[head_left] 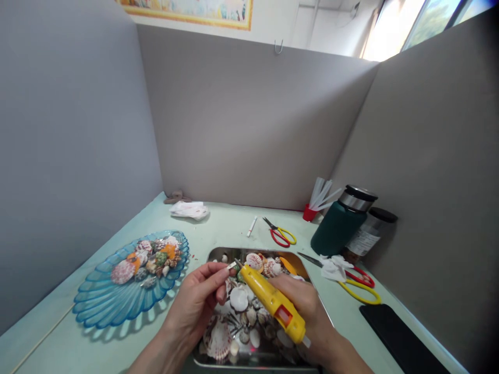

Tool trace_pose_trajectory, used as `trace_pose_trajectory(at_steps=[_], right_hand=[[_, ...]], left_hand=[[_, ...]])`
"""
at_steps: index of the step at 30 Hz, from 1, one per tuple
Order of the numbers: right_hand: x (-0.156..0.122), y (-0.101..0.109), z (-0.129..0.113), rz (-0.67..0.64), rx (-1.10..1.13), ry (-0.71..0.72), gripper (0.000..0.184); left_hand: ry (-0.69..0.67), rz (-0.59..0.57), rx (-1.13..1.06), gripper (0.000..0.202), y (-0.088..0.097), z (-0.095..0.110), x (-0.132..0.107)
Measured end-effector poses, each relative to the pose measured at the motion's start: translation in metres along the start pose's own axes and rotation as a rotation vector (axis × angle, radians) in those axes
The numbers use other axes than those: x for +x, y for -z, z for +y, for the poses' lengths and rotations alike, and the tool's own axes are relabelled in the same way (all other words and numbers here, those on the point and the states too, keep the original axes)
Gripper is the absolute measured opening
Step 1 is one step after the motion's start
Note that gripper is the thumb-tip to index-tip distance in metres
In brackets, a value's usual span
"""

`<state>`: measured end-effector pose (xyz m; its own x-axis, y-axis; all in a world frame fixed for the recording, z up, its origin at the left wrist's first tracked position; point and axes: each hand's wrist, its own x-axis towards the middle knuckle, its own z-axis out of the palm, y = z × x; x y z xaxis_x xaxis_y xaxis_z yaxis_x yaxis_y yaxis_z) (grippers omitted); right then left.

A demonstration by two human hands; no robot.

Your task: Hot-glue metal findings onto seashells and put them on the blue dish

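Observation:
My right hand (302,301) is wrapped round a yellow hot glue gun (265,291), its nozzle pointing up and to the left. A stub of clear glue stick shows at the gun's rear. Between thumb and fingertips, my left hand (202,291) pinches a small whitish piece (231,265), too small to make out its kind. The nozzle tip is at or just beside this piece; whether they touch I cannot tell. Both hands are over a metal tray (212,254) with many loose seashells (238,299) in it.
Left stands a blue shell-shaped dish (117,306) bearing shells. Behind the tray lie scissors (280,235), a white stick (252,227) and white tissue (189,210). At right are a red cup (309,213) of glue sticks, a green bottle (338,228), a jar (366,239), larger scissors (360,291) and a black phone-like slab (399,337).

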<state>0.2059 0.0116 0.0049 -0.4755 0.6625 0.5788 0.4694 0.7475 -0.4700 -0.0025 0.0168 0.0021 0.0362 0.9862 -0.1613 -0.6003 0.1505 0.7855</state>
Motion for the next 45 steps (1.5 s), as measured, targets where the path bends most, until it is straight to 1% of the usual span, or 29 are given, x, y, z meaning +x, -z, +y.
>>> trace_pose_trajectory(at_steps=[3,8,15,25,32,40,45], right_hand=[[0.0005,0.0001,-0.0014,-0.017,-0.036,0.015,0.036],[0.0014,-0.0002,-0.0035,-0.027,-0.084,0.028,0.031],[0.0028,0.0006,-0.0046,-0.039,-0.086,0.032,0.032],[-0.0011,0.0004,-0.0015,0.009,-0.047,-0.007,0.039],[0.0016,0.0008,-0.004,-0.046,-0.083,0.022,0.035],[0.0011,0.0017,-0.0006,-0.021,-0.052,-0.003,0.035],[0.0013,0.0015,-0.0006,-0.053,-0.072,0.014,0.032]], left_hand=[[-0.009,0.006,0.014,0.021,0.0006,-0.0008,-0.0003],[0.001,0.028,0.026,0.022,-0.0011,-0.0011,0.0009],[0.003,0.031,0.024,0.023,-0.0017,-0.001,0.0003],[-0.018,0.014,0.018,0.019,-0.0016,-0.0016,-0.0012],[-0.011,0.024,0.03,0.017,-0.0021,-0.0027,-0.0009],[-0.019,0.028,0.016,0.018,-0.0048,-0.0006,-0.0022],[-0.018,0.031,0.023,0.02,-0.0045,-0.0008,-0.002]])
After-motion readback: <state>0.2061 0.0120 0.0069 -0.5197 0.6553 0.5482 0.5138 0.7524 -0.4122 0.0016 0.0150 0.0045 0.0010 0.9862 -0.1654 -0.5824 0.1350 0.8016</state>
